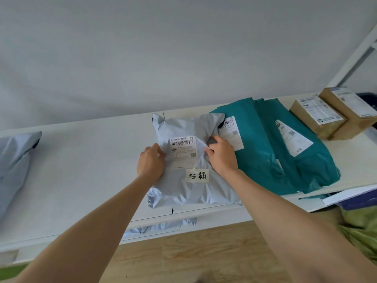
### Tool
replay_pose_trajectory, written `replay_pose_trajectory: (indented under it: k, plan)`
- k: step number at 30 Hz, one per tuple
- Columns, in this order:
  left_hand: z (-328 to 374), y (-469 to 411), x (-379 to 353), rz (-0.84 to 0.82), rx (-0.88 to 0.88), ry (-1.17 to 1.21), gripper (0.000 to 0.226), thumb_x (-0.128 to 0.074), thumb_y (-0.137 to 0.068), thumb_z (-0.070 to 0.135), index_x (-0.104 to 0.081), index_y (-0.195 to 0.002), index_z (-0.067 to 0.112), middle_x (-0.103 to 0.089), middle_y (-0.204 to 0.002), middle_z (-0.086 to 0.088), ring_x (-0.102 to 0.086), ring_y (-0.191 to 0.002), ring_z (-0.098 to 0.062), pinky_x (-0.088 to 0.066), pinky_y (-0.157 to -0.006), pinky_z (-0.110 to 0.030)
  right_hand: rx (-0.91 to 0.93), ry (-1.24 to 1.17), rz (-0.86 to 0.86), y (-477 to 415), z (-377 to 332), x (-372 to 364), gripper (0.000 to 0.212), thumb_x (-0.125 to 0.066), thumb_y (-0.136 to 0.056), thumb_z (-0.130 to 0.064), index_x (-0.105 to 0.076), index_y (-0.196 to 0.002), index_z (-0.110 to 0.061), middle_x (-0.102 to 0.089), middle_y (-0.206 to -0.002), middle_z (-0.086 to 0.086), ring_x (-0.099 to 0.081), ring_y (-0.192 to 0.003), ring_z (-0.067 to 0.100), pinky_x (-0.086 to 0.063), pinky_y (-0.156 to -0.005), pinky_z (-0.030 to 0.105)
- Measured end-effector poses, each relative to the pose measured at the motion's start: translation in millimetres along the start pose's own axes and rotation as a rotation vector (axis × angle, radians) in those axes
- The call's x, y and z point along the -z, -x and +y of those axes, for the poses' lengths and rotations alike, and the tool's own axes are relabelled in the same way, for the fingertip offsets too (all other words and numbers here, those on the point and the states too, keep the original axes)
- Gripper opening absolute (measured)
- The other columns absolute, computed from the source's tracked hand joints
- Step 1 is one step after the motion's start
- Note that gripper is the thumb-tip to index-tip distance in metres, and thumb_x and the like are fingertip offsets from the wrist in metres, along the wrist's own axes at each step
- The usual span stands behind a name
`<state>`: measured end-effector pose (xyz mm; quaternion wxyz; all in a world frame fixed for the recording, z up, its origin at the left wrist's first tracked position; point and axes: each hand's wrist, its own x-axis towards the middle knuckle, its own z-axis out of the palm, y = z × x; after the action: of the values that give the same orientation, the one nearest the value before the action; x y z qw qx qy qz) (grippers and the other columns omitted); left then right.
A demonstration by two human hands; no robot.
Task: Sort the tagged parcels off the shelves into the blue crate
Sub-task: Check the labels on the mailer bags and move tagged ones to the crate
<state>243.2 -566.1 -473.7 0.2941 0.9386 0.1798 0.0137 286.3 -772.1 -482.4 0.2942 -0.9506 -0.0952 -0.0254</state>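
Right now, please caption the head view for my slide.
Left hand and right hand grip a tagged grey mailer on the white shelf, beside two teal mailers.

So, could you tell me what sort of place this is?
Likely a parcel storeroom: white shelving holds a grey poly mailer with a handwritten tag, teal mailers and labelled cardboard boxes.

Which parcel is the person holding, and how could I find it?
Find the long white shelf. In its middle, left of the teal bags, lies a pale grey bag. Only it carries a taped note with handwritten black characters.
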Motion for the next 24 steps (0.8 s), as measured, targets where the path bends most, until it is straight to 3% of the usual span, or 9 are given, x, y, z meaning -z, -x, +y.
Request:
replay_pose_trajectory:
  k: [4,7,15,19,24]
  plan:
    - [1,14,10,-0.001,-0.044,0.054,0.012,-0.042,-0.097,0.017,-0.051,-0.099,0.010,-0.062,-0.109,-0.019,-0.056,-0.090,-0.036,-0.044,-0.072,-0.038,0.011,-0.069,0.042,16,-9,7,0.036,-0.059,-0.093,-0.018,-0.063,-0.066,0.005,-0.059,-0.130,0.005,-0.059,-0.100,0.028,-0.044,-0.083,0.030]
    - [2,25,23,0.000,-0.072,0.122,0.012,-0.041,-0.097,0.016,-0.049,-0.103,0.009,-0.063,-0.108,-0.019,-0.056,-0.084,-0.034,-0.043,-0.070,-0.037,0.024,-0.109,0.067,31,-22,18,0.032,-0.058,-0.094,-0.018,-0.070,-0.078,0.008,-0.060,-0.128,0.006,-0.060,-0.098,0.025,-0.041,-0.074,0.025]
    - [8,61,93,0.053,-0.202,0.187,0.011,-0.042,-0.097,0.011,-0.048,-0.103,0.003,-0.064,-0.110,-0.022,-0.059,-0.093,-0.040,-0.046,-0.075,-0.042,0.029,-0.130,0.159,72,-78,60,0.028,-0.058,-0.095,-0.019,-0.073,-0.093,0.005,-0.059,-0.132,0.004,-0.059,-0.105,0.026,-0.047,-0.079,0.032]
    - [3,86,135,0.087,-0.265,0.196,0.011,-0.042,-0.097,0.011,-0.048,-0.101,0.002,-0.064,-0.111,-0.022,-0.060,-0.094,-0.040,-0.048,-0.077,-0.044,0.044,-0.129,0.182,99,-115,79,0.029,-0.058,-0.095,-0.020,-0.073,-0.094,0.004,-0.059,-0.132,0.006,-0.059,-0.108,0.025,-0.041,-0.079,0.022]
    - [-6,120,169,0.168,-0.280,0.231,0.012,-0.041,-0.098,0.011,-0.045,-0.102,0.000,-0.064,-0.107,-0.023,-0.057,-0.086,-0.040,-0.038,-0.065,-0.036,0.066,-0.124,0.211,130,-157,96,0.030,-0.057,-0.095,-0.021,-0.073,-0.090,0.005,-0.056,-0.136,0.004,-0.058,-0.112,0.025,-0.037,-0.081,0.021]
